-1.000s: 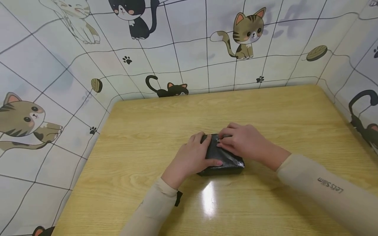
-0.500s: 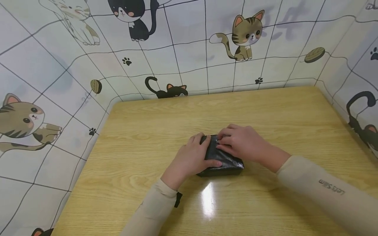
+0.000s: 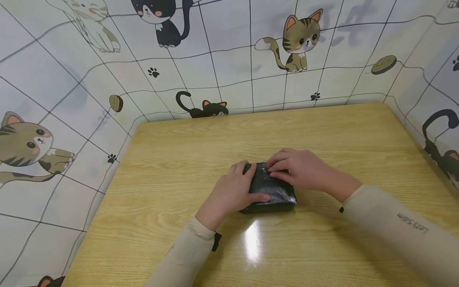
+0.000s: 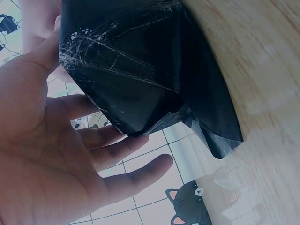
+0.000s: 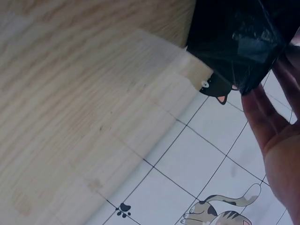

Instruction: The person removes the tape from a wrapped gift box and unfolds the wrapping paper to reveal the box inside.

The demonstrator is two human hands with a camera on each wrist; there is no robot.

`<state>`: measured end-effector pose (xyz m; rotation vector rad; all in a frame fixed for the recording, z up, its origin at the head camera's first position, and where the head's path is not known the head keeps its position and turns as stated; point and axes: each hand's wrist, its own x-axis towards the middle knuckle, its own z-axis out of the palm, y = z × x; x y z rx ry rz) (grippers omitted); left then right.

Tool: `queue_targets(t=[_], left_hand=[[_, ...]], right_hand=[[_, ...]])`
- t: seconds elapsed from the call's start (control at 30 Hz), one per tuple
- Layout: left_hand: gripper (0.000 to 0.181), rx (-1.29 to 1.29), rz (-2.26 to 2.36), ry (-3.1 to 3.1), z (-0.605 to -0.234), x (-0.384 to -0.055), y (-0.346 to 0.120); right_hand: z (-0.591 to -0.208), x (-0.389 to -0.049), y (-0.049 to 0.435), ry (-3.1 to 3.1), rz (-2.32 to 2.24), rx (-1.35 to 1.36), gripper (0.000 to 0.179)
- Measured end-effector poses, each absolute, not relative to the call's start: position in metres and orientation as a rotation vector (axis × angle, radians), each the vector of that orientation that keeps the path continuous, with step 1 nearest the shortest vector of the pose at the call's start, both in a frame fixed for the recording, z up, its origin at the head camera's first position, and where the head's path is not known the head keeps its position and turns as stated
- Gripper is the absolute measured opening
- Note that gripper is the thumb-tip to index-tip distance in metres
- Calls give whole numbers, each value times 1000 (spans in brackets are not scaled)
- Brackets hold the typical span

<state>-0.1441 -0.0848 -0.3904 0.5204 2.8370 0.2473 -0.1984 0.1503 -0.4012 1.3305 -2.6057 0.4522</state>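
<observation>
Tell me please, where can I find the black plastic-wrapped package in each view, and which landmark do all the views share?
Head: the black, box-shaped package in shiny plastic lies a little right of the centre and below it.
Left wrist: the package fills the upper middle, cut off by the top edge.
Right wrist: the package is at the upper right, also cut off.
Shared landmark: the white wall with dark grid lines and cartoon cats.

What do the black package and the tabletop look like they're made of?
Black package: probably glossy plastic film outside, judging by its creases and shiny highlights; contents are hidden.

Tabletop: wood or printed laminate, from the grain; its bright reflection suggests a glossy finish.
</observation>
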Motion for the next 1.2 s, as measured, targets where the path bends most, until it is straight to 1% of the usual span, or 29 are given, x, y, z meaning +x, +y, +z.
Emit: queue_targets(t=[0.17,0.33,0.6,0.8,1.03,1.2], left_hand=[[102,522,241,2839,-391,-145,-85],[102,529,249,2835,-390,-144,-85],[102,531,254,2829,-389,-145,-85],[103,523,265,2831,-388,-145,-85],[104,522,282,2820,-386,-144,-82],[104,512,274,2817,-385,-145,-81]], right_hand=[[-402,-204,154,-2434,384,1490,14],[-404,-210,153,-2229,353,1565,14],[-410,-217,151,-2122,357,1592,16],[-412,-220,151,-2137,367,1599,11],[-414,-223,156,-2201,425,1591,15],[-415,-224,155,-2203,426,1597,11]])
